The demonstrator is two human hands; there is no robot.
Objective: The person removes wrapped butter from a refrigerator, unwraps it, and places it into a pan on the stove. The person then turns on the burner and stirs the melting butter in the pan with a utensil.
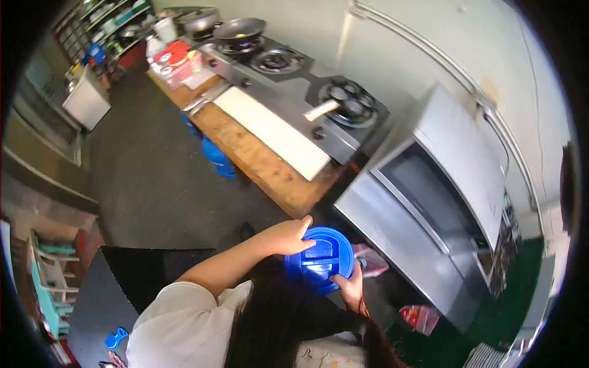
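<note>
A round blue tub with a blue lid (pixel 320 253) is held in front of my body, its ridged top facing up. On its upper left rim lies my left hand (pixel 289 238), fingers closed against the edge. My right hand (pixel 351 286) grips the lower right side, thumb on the lid. The undersides of both grips are hidden by the tub. Dark hair partly covers the near side of it.
Ahead stands a wooden table (pixel 245 153) with a white board (pixel 270 132) and a gas stove (pixel 294 104) holding a wok (pixel 239 30) and a multi-cup pan (pixel 350 101). A microwave (pixel 435 190) sits right. Below the table is a blue gas cylinder (pixel 218 158).
</note>
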